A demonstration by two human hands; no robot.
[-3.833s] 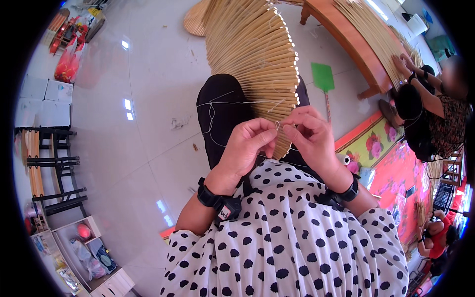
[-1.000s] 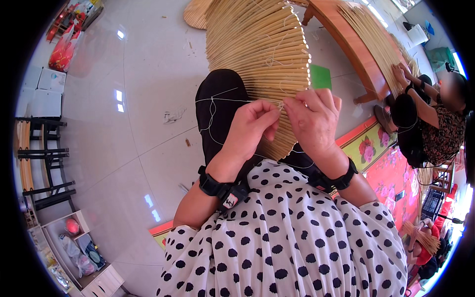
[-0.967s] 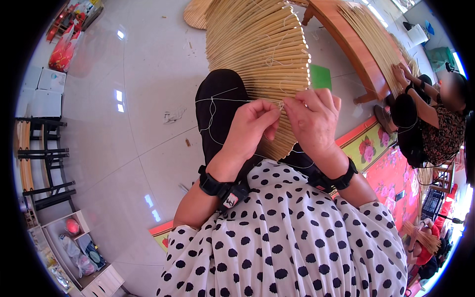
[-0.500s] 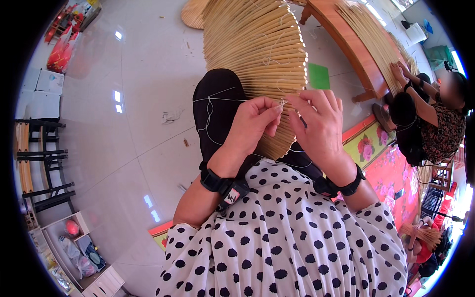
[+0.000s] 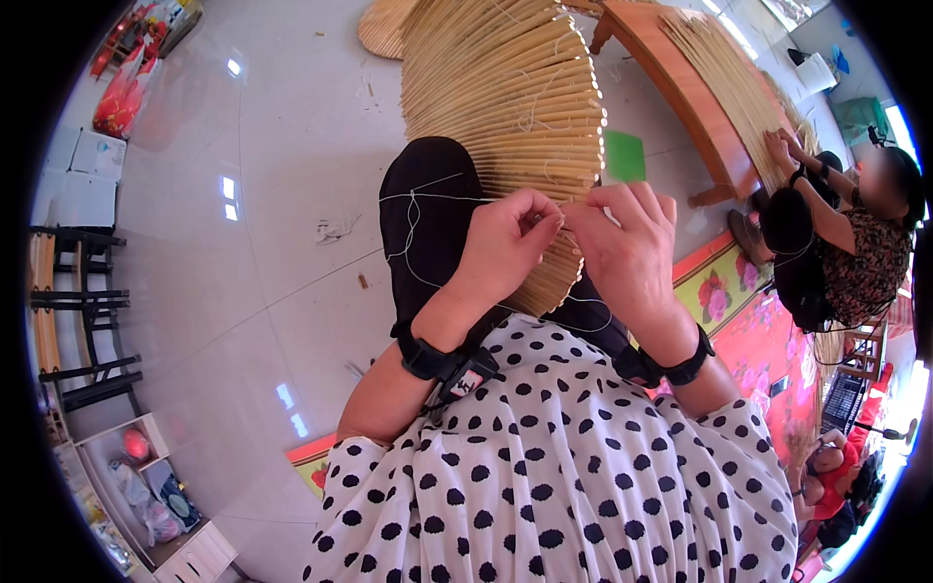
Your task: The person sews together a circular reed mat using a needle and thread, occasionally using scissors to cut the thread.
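Observation:
A fan-shaped row of bamboo rods (image 5: 496,78) with white-tipped ends lies across my lap, over my dark trouser legs (image 5: 424,194). My left hand (image 5: 515,243) pinches thin white thread (image 5: 412,219) near the rods' right edge. My right hand (image 5: 622,253) is closed at the same spot, its fingertips almost meeting those of my left hand and gripping the thread, though the exact grip is small. The thread runs looped over my left knee and hangs down beneath my wrists. Black bands sit on both wrists.
At the right, a co-worker (image 5: 846,253) handles long strips (image 5: 714,83) on a wooden bench (image 5: 671,87); another person in red (image 5: 834,476) is lower down. A green flat object (image 5: 624,155) and floral mat (image 5: 719,291) lie nearby. Folded racks (image 5: 78,311) and a cabinet (image 5: 185,564) line the left.
Over the last seconds both hands moved up along the rods. Since half a second ago my fingertips have drawn together slightly lower, covering the thread loop that showed between them.

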